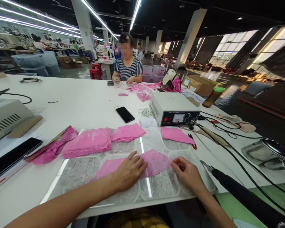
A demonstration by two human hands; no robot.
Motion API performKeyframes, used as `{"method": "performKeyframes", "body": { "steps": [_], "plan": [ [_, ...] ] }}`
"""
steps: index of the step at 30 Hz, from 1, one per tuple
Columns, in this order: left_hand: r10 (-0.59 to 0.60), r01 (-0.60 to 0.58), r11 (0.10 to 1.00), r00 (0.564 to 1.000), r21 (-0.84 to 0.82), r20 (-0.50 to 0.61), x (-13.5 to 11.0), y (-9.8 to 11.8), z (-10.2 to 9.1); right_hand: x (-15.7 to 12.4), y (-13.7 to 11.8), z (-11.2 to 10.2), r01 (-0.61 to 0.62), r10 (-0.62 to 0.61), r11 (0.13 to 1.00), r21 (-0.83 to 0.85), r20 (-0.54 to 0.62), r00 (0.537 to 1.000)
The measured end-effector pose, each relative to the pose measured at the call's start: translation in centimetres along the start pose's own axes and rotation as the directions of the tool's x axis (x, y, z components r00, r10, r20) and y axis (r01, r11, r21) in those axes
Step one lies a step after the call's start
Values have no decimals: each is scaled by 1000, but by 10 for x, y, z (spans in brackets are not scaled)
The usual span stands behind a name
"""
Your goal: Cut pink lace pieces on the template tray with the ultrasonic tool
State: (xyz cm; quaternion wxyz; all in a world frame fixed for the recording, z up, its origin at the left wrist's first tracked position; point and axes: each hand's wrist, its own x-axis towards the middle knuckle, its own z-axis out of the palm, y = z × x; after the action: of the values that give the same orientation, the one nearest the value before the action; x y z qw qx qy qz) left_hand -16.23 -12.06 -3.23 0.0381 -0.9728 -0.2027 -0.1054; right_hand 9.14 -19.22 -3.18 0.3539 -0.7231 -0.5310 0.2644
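Observation:
A thin pink fabric piece [156, 162] lies on a clear sheet [82, 169] with rounded panels. My left hand [130, 170] rests over its left part with fingers spread. At the right corner of that piece, my right hand [182, 169] pinches the edge between thumb and fingers. More pink fabric [110, 166] shows on the left of my left hand, partly hidden by it. Behind are a thick stack of pink pieces [89, 142], a smaller stack [128, 132] and a pink piece [175, 135] with small red-handled snips [193, 141] at its end.
A white control box [180, 109] stands behind, its cables running right past a black-handled tool [228, 183]. A phone [125, 114], a glass pot [268, 155] and a bottle [213, 96] are on the table. Across it, a person in a striped top [128, 69] handles small items.

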Motion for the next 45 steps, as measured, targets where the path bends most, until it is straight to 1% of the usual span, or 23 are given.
{"method": "performKeyframes", "body": {
  "steps": [1,3,5,8,12,14,16,18,19,21,23,24,26,28,30,31,33,34,36,39,41,43,45],
  "plan": [
    [24,-24,999,1000,30,3,-1,-1,0,4,-1,0,44,-46,995,-95,-15,999],
    [39,-40,998,999,58,24,0,-4,-2,13,-4,1,127,-135,955,-269,-8,991],
    [45,-48,997,998,62,52,1,-7,-6,21,-7,2,180,-180,922,-344,30,983],
    [68,-71,997,994,38,84,2,-8,-10,20,-5,-2,206,-192,913,-352,74,979],
    [108,-106,994,987,-29,119,4,-6,-12,4,10,-17,167,-144,898,-406,87,986],
    [119,-108,991,982,-79,147,4,-8,-16,-3,19,-25,141,-116,888,-438,82,990],
    [110,-88,987,980,-137,165,0,-15,-22,-7,27,-30,139,-130,891,-433,49,990],
    [62,-35,983,987,-181,147,-12,-23,-30,-8,33,-31,165,-175,904,-394,11,985],
    [29,-2,981,990,-191,139,-20,-27,-34,-7,35,-30,184,-194,910,-371,11,981],
    [-24,52,980,989,-190,146,-41,-32,-38,-5,38,-29,219,-211,914,-342,61,976],
    [-50,83,983,980,-164,191,-60,-31,-38,-2,37,-28,247,-214,909,-336,130,968],
    [-63,94,985,975,-143,212,-67,-29,-36,1,36,-28,258,-223,906,-336,140,965],
    [-78,104,989,973,-108,216,-75,-25,-32,8,31,-29,282,-268,899,-334,89,959],
    [-76,95,990,981,-100,179,-70,-26,-29,23,25,-30,305,-333,891,-338,-28,943],
    [-73,88,988,990,-125,120,-52,-31,-29,45,20,-30,303,-371,883,-357,-140,918],
    [-82,96,982,992,-161,91,-38,-35,-29,58,19,-30,292,-373,882,-371,-168,913],
    [-117,125,958,992,-258,47,-3,-44,-30,83,19,-26,269,-370,877,-397,-204,906],
    [-152,162,930,987,-330,55,17,-48,-30,94,20,-24,265,-371,874,-406,-208,905],
    [-185,191,914,981,-359,53,60,-54,-24,110,24,-17,276,-381,865,-418,-192,904],
    [-223,227,893,973,-388,54,119,-60,-8,119,31,-8,308,-406,852,-423,-165,899],
    [-240,243,880,969,-408,59,149,-61,6,119,36,-5,326,-424,847,-419,-164,891],
    [-235,242,870,969,-430,70,171,-60,18,118,39,-5,342,-438,845,-410,-167,883],
    [-220,238,860,971,-452,94,185,-60,27,118,40,-6,354,-447,847,-398,-171,878]
  ]
}}
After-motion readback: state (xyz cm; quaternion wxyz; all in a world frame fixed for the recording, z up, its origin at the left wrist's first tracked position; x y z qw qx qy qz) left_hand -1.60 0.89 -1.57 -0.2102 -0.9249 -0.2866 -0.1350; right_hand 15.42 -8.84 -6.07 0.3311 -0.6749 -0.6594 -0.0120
